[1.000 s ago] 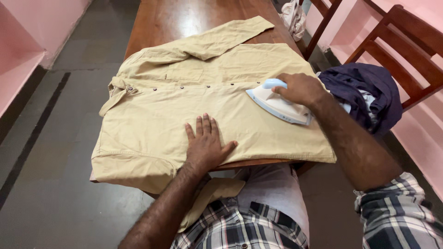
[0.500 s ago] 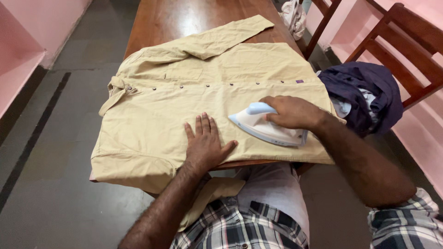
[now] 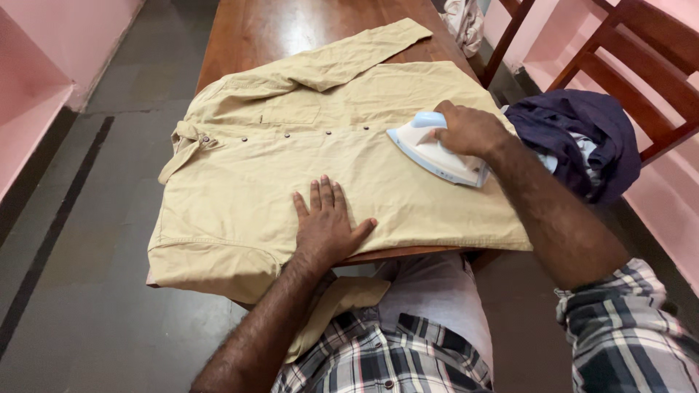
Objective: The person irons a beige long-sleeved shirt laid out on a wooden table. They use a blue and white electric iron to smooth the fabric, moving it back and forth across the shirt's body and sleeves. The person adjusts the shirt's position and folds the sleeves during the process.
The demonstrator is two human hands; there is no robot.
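Shirt [image 3: 291, 167]: tan woven cloth, matt, lightly creased. Iron [image 3: 435, 151]: white and pale blue plastic, smooth, slight sheen. Table [image 3: 291, 29], upper centre: dark polished wood, glossy. Chair [image 3: 641, 65], upper right: varnished wood. Bundle [image 3: 575, 135]: navy cloth, matt, crumpled.

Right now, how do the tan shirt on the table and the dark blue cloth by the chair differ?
The tan shirt lies spread flat on the wooden table; the dark blue cloth sits bunched in a heap. The left hand presses the tan shirt and the right hand runs an iron over it; nothing touches the dark blue cloth. Both are fabric.
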